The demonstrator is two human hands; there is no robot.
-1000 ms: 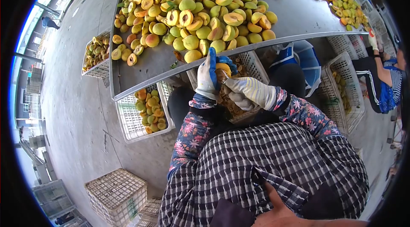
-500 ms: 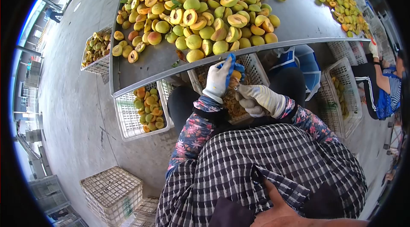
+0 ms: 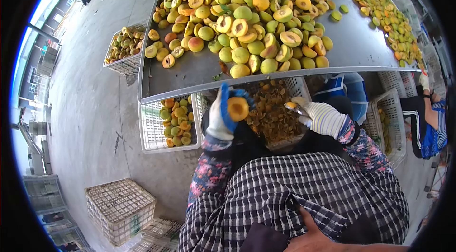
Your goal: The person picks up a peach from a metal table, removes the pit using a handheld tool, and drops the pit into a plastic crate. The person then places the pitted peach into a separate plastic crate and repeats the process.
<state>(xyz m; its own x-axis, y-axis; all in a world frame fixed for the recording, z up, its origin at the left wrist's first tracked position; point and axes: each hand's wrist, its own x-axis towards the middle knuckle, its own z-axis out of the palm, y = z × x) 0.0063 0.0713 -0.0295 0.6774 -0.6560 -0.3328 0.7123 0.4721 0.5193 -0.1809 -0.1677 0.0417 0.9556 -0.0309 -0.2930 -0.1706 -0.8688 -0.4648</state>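
Note:
My left hand (image 3: 222, 114), in a white glove with blue fingertips, holds a halved orange-fleshed fruit (image 3: 238, 108), its cut face turned up. My right hand (image 3: 323, 116), in a striped pale glove, is closed on a small metal tool (image 3: 298, 107) with an orange piece at its end. Between and beyond both hands is a crate (image 3: 304, 91) of brown fruit scraps (image 3: 273, 112). Past it, the metal table (image 3: 190, 81) bears a heap of halved fruit (image 3: 256, 19).
A white crate (image 3: 148, 133) of fruit halves stands left of my left hand. Another fruit crate (image 3: 124, 67) is farther left. Upturned crates (image 3: 121, 204) are at lower left. A co-worker in blue (image 3: 430, 131) sits at the right, beside a crate (image 3: 396, 131).
My hands have moved apart, the left one leftward with the fruit half and the right one rightward with the tool. The scrap crate between them is more exposed. The view has shifted.

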